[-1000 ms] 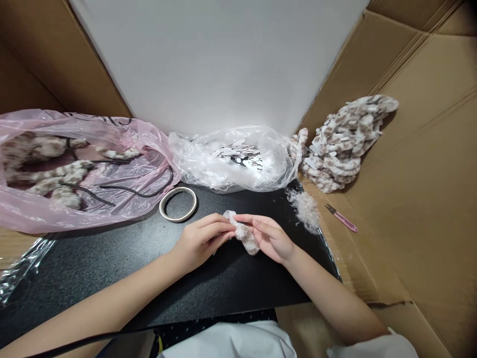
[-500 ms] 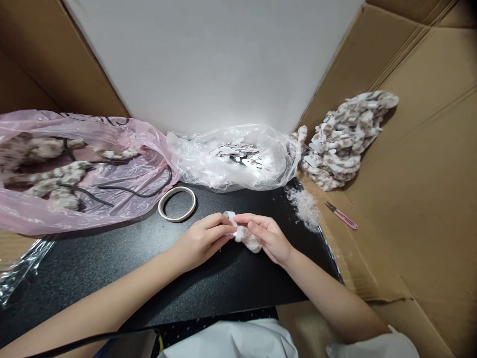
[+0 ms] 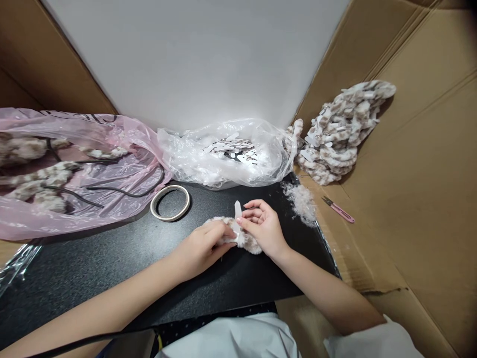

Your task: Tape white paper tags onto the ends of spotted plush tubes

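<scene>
A fluffy white-and-brown plush piece (image 3: 250, 243) lies on the black table between my hands, part of it showing behind my left fingers. My left hand (image 3: 204, 246) pinches it near the middle. A thin white strip (image 3: 237, 211) stands upright out of the plush, its rounded end pointing away from me. The thumb of my right hand (image 3: 265, 229) presses on the strip's lower part, and its other fingers are curled behind and to the right.
A tape roll (image 3: 170, 203) lies left of my hands. Beyond are a pink bag (image 3: 112, 209) of plush and black cords, and a clear bag (image 3: 186, 166) of white pieces. To the right are fluff (image 3: 302, 204), pink-handled snips (image 3: 342, 212) and a plush pile (image 3: 335, 141) on cardboard.
The white strip now stands upright, and more plush shows behind my left hand. My right hand has its thumb on the strip. The whole view has shifted slightly.
</scene>
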Demonstrator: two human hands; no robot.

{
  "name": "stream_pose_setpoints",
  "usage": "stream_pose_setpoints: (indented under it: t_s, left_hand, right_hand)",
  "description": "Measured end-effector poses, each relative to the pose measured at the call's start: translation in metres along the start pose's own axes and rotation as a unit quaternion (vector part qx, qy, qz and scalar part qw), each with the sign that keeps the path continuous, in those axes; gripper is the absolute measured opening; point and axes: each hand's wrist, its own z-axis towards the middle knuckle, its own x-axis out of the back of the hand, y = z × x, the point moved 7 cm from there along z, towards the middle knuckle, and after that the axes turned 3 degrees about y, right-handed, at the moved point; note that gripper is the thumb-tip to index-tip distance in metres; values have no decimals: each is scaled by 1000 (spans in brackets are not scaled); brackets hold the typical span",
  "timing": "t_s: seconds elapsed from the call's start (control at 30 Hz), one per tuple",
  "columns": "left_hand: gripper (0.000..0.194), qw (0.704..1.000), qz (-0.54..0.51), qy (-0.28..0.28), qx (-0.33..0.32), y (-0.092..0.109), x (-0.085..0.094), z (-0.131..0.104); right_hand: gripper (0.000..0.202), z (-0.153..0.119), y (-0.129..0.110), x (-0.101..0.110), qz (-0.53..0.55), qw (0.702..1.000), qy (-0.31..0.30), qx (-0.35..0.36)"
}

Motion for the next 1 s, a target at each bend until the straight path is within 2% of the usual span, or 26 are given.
stream_pose_setpoints:
  t_s: [0.27,0.37,0.5,0.73,0.87,1.0]
  left_hand:
    - [8,996,-73,-18,48,-7,-3,4]
    - [10,994,-69,-7,81,-11,-1,4]
    - [9,988,-97,-37,117,-14,-4,6]
    - [24,967,-146,-66,196,-16,0,7]
    - [25,952,-172,-34,250,-24,3,1]
    - [15,945,-189,-13,267,-30,2,-1]
  right_hand:
    - [40,-3,-4,0,-8,1000,5,20]
    - [36,-7,-9,-2,-26,999,-7,46]
    - [29,-15,-17,-6,-67,992,-27,104]
    - [21,-37,-28,-10,-155,953,-74,251]
    - [15,-43,-34,-10,-186,926,-82,320]
    - [13,-46,-41,-15,-225,889,-118,381]
